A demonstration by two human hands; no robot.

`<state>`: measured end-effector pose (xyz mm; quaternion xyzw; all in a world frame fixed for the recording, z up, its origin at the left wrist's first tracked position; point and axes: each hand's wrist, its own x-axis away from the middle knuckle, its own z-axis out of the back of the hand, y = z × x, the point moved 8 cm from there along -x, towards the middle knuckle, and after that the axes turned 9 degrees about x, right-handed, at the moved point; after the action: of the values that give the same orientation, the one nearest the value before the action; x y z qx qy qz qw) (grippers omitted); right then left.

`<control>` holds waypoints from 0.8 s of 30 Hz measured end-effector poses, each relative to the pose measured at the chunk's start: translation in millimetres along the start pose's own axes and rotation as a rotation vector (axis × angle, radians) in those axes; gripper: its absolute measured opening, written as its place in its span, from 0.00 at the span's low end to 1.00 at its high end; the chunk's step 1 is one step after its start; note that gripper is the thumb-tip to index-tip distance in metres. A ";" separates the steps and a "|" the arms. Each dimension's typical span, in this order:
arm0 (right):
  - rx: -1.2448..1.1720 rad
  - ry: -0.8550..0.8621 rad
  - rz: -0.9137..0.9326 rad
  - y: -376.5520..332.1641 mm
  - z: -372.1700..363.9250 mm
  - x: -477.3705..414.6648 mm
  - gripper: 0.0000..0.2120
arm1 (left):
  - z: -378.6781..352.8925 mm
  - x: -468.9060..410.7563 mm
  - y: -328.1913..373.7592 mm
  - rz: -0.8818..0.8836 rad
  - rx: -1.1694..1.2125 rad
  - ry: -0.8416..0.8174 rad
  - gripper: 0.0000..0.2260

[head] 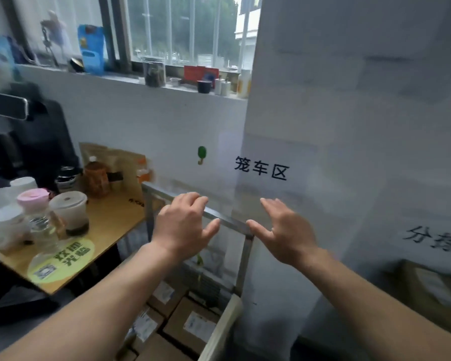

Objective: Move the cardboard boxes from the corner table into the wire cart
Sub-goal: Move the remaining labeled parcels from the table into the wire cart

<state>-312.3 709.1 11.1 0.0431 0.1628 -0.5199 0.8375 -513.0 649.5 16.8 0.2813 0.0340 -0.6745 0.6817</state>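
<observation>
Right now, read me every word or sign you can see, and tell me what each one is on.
"笼车区": wall sheet.
"分拣", cut off at the frame edge: right sheet.
"欢迎光临": green sticker on table.
Labels on boxes in cart: too blurred to read.

Two hands, one wire cart, at least five cardboard boxes.

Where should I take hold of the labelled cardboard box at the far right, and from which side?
Probably by its two opposite side walls, one hand each, coming from above: the cardboard box lies flat, label up, and looks too broad for one hand. The left hand and right hand are both open and empty. The box's right end is out of frame.
</observation>
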 end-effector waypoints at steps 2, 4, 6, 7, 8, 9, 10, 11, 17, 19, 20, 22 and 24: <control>0.037 0.026 -0.049 44.1 21.3 13.9 0.34 | -9.7 -12.6 45.9 -0.055 0.022 0.003 0.27; 0.059 0.046 -0.102 87.8 42.2 27.0 0.32 | -20.5 -23.4 91.3 -0.104 0.039 -0.008 0.28; 0.078 0.058 -0.152 129.3 61.6 40.1 0.30 | -32.1 -34.2 135.5 -0.159 0.056 -0.020 0.28; 0.094 0.066 -0.170 149.2 69.6 46.4 0.30 | -37.2 -39.6 156.7 -0.186 0.062 -0.018 0.28; 0.117 0.074 -0.188 169.5 77.0 52.7 0.32 | -42.5 -45.0 177.9 -0.212 0.070 -0.015 0.27; 0.137 0.079 -0.210 189.6 84.2 59.1 0.34 | -48.3 -49.7 198.5 -0.234 0.079 -0.015 0.27; 0.151 0.081 -0.236 209.5 90.7 66.1 0.35 | -54.9 -53.4 218.3 -0.252 0.092 -0.021 0.27; 0.158 0.085 -0.261 229.0 97.0 73.9 0.36 | -62.8 -56.3 237.9 -0.270 0.106 -0.030 0.27; 0.163 0.109 -0.399 329.1 126.5 134.8 0.36 | -115.4 -62.0 339.6 -0.361 0.164 -0.098 0.28; 0.168 0.114 -0.441 359.3 135.5 156.3 0.35 | -131.0 -60.1 370.7 -0.395 0.163 -0.120 0.28; 0.170 0.114 -0.464 373.4 139.3 167.2 0.35 | -138.2 -58.9 385.4 -0.410 0.169 -0.132 0.28; 0.187 0.115 -0.514 399.9 146.0 188.2 0.35 | -152.2 -56.8 412.8 -0.436 0.198 -0.156 0.29; 0.192 0.119 -0.562 423.6 150.7 207.4 0.35 | -166.0 -55.4 436.7 -0.451 0.235 -0.180 0.30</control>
<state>181.1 688.0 46.3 0.1059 0.1673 -0.7409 0.6417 -52.6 740.9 48.5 0.2827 -0.0436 -0.8310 0.4771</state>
